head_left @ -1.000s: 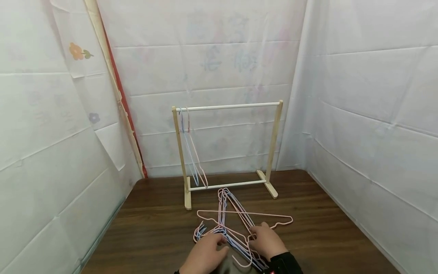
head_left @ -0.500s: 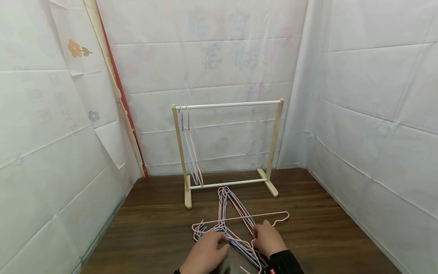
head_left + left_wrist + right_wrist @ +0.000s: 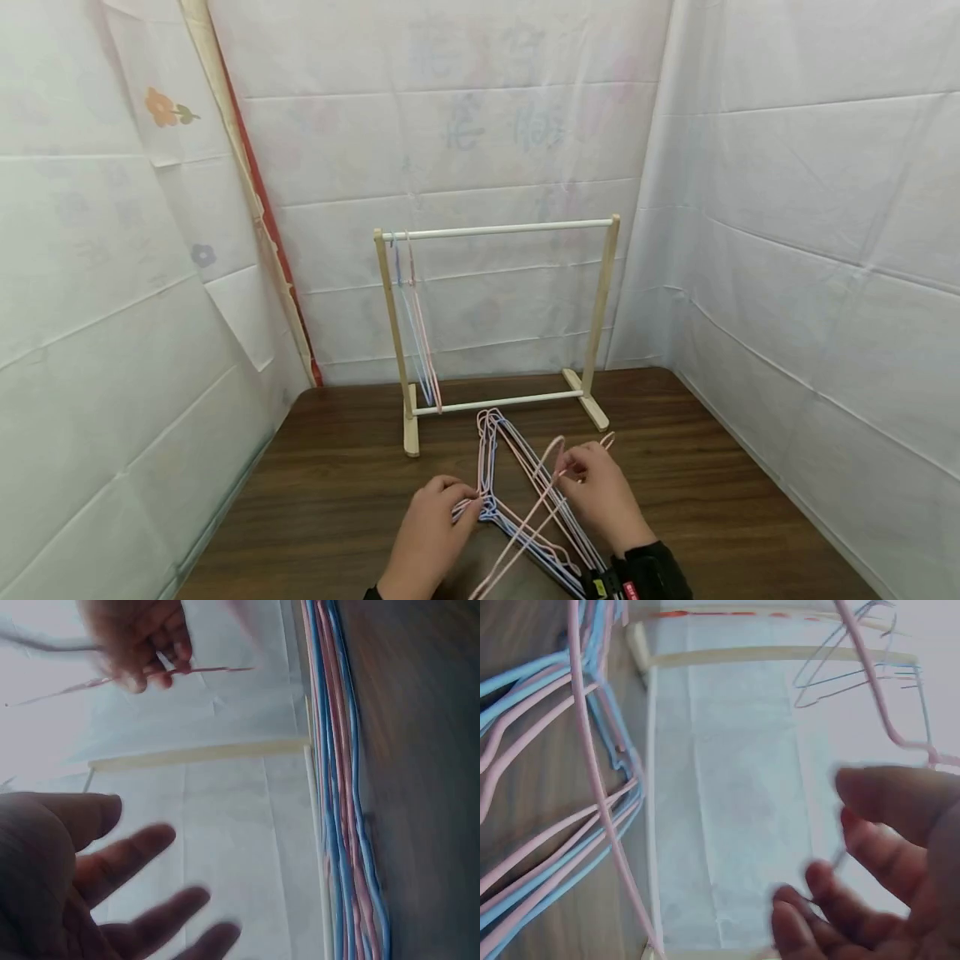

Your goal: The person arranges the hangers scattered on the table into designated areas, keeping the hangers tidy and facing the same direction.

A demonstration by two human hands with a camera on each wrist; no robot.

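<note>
My right hand [image 3: 600, 492] pinches a pink wire hanger [image 3: 627, 877], which is raised above the table and slants down toward me in the head view. Below it, a pile of pink and blue hangers [image 3: 489, 504] lies on the table, their frames overlapping. My left hand [image 3: 427, 533] is at the left side of this pile in the head view, fingertips close to the wires. The left wrist view shows that hand's fingers [image 3: 161, 922] spread and loosely bent, with nothing between them. Part of the raised hanger is hidden behind my right fingers.
A wooden rack with a white top bar [image 3: 495, 231] stands at the back of the brown table [image 3: 315, 483]. From the bar's left end hang a blue hanger [image 3: 414, 333] and a pink hanger [image 3: 429, 358]. White sheets [image 3: 810, 250] enclose the table's back and sides.
My right hand has lifted the pink hanger off the pile and turned it from lying crosswise to slanting toward me. My left hand has shifted slightly left and away from me.
</note>
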